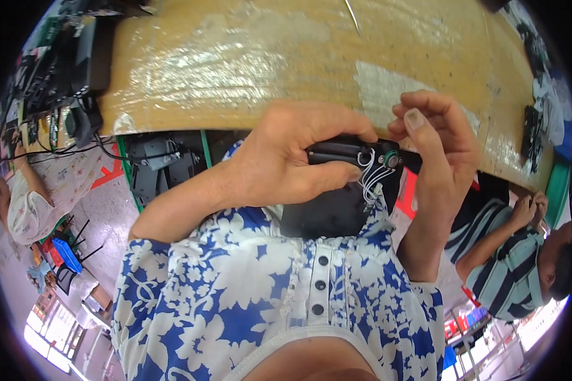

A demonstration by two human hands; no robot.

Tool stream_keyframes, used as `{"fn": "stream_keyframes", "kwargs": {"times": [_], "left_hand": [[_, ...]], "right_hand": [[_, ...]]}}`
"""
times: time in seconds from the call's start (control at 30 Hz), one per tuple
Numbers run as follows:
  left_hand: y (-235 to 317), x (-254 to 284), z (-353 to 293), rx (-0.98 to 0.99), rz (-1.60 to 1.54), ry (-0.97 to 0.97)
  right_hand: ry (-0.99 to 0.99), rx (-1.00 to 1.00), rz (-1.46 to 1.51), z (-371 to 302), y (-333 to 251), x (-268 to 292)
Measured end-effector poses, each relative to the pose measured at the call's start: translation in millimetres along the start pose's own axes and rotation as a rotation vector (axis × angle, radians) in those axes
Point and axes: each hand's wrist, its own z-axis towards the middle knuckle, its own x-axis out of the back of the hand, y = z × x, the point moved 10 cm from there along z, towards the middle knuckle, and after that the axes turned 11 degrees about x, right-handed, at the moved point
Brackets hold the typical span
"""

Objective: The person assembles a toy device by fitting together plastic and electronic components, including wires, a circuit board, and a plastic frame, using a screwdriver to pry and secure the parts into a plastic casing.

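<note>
My left hand (299, 152) grips a black plastic housing (334, 147) at the table's near edge, thumb on the close side and fingers over the far side. At the housing's right end sits a small round part (390, 159) with a green rim. Several thin white wires (370, 181) loop out and hang down from it, ending in a small white connector. Just right of that end is my right hand (442, 136), its thumb raised and fingers loosely curled, with nothing visible in it. A flat black panel (324, 213) lies below the housing, over my lap.
The table (235, 70) has a shiny, tape-like yellowish cover. A thin pointed tool (353, 18) lies at its far side. Black parts and cables (86, 76) crowd the left. Below stands a bin of black parts (162, 168). A person in stripes (502, 254) works at right, another (32, 203) at left.
</note>
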Motion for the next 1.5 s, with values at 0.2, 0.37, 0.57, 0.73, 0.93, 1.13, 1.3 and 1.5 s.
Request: {"fn": "stream_keyframes", "kwargs": {"times": [0.2, 0.37, 0.57, 0.73, 0.93, 1.13, 1.3, 1.5], "left_hand": [[-12.0, 57.2, -13.0, 0.142, -0.120, 0.328], [-34.8, 67.1, -20.8, 0.200, -0.174, 0.401], [-27.6, 63.0, -25.1, 0.132, -0.128, 0.359], [8.1, 66.8, -45.3, -0.117, -0.064, 0.460], [32.8, 51.1, -47.2, -0.179, 0.070, 0.275], [46.3, 48.0, -62.1, -0.473, 0.159, 0.351], [44.6, 41.9, -58.3, -0.399, 0.149, 0.335], [39.6, 32.5, -36.6, -0.153, 0.233, 0.231]], "right_hand": [[-0.178, 0.341, -0.294, 84.9, -12.1, -34.4], [-0.225, 0.642, -1.002, 136.6, -18.5, -86.6], [-0.156, 0.616, -0.899, 163.9, -26.8, -101.7], [-0.193, 0.450, -0.708, 149.3, -27.3, -80.5], [-0.161, 0.273, -0.322, 121.3, -2.7, -37.7], [-0.071, 0.224, -0.099, 109.4, 12.5, -5.5], [0.029, 0.223, 0.054, 104.0, 14.0, 10.8], [-0.178, -0.055, 0.978, 97.5, 17.7, 2.0]]}}
